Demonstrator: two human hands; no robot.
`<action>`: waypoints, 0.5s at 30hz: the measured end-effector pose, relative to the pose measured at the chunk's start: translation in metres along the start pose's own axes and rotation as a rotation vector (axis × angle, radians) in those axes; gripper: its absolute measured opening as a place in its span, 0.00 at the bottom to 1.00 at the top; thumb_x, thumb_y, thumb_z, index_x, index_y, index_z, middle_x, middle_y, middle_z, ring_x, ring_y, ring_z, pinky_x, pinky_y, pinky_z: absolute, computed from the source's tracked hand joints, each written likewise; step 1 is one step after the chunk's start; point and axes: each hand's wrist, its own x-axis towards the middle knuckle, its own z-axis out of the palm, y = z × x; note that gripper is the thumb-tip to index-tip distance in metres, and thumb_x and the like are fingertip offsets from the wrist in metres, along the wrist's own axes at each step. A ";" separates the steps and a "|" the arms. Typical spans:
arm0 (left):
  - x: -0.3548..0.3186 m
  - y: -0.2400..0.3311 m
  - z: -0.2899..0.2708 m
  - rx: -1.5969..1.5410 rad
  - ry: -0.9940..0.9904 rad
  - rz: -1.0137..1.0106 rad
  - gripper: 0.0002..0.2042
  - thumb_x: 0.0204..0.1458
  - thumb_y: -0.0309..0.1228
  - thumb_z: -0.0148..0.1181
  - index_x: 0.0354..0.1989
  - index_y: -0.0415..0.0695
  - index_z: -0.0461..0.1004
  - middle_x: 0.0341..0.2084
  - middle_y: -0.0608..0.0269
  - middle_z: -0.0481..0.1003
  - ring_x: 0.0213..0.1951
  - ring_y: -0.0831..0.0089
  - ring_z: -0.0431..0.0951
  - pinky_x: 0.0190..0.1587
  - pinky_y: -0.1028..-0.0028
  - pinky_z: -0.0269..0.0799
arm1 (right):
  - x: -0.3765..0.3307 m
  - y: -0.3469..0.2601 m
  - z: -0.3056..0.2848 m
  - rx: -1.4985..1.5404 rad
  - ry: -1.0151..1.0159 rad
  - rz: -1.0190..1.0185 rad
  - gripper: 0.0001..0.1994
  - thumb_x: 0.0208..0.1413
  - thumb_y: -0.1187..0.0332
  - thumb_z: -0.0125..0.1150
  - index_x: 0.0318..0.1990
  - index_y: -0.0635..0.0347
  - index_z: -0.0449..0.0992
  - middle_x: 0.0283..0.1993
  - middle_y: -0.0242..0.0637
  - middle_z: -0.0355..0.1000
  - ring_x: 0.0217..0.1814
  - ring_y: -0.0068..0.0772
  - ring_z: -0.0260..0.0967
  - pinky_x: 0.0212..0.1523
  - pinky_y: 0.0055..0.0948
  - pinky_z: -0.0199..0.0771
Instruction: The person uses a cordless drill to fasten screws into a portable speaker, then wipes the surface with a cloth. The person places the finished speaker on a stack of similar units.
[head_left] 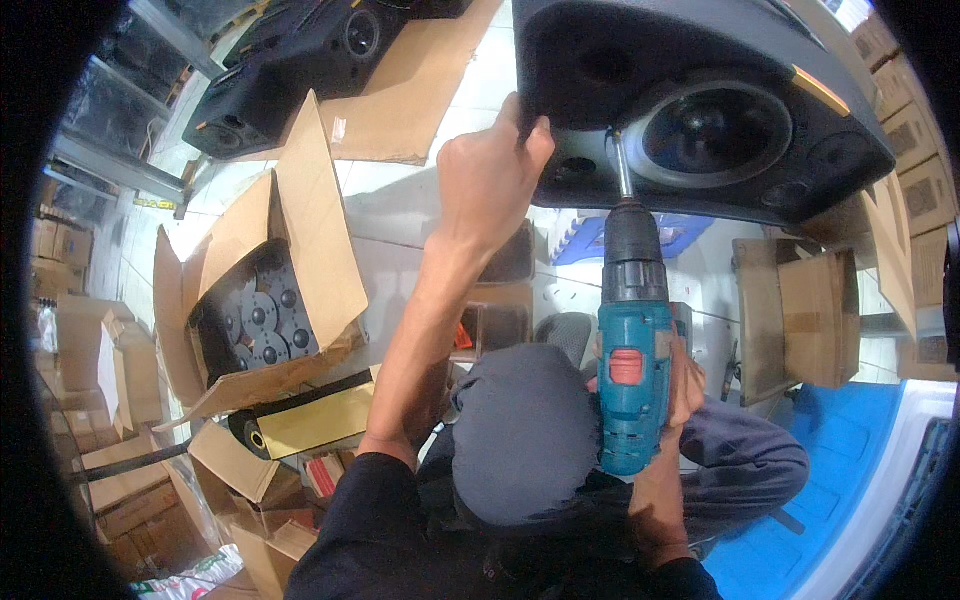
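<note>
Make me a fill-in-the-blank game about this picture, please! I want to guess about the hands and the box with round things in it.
1. The right hand holds a teal ____.
2. The left hand holds the edge of a big black ____.
3. The open box with round grey parts inside is made of ____.

Missing words: drill; speaker; cardboard.
</note>
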 end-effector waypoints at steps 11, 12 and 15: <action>-0.016 0.017 -0.009 -0.036 0.018 -0.226 0.18 0.62 0.40 0.62 0.54 0.41 0.80 0.16 0.47 0.74 0.19 0.56 0.77 0.27 0.59 0.71 | 0.020 -0.010 -0.019 -0.058 0.055 -0.146 0.35 0.48 0.53 0.80 0.51 0.82 0.77 0.41 0.54 0.82 0.33 0.43 0.83 0.33 0.37 0.85; -0.030 0.017 -0.012 -0.071 0.027 -0.312 0.18 0.62 0.40 0.62 0.54 0.41 0.80 0.15 0.49 0.74 0.19 0.61 0.76 0.26 0.61 0.70 | 0.016 -0.011 -0.024 -0.076 0.039 -0.129 0.35 0.48 0.54 0.80 0.50 0.82 0.77 0.41 0.55 0.82 0.33 0.43 0.83 0.33 0.37 0.85; -0.086 0.002 -0.007 -0.317 0.145 -0.515 0.18 0.62 0.41 0.62 0.52 0.41 0.82 0.16 0.59 0.74 0.19 0.74 0.69 0.26 0.69 0.65 | -0.008 -0.018 -0.044 -0.017 -0.038 -0.106 0.23 0.52 0.73 0.70 0.52 0.82 0.77 0.45 0.56 0.82 0.36 0.45 0.83 0.36 0.39 0.85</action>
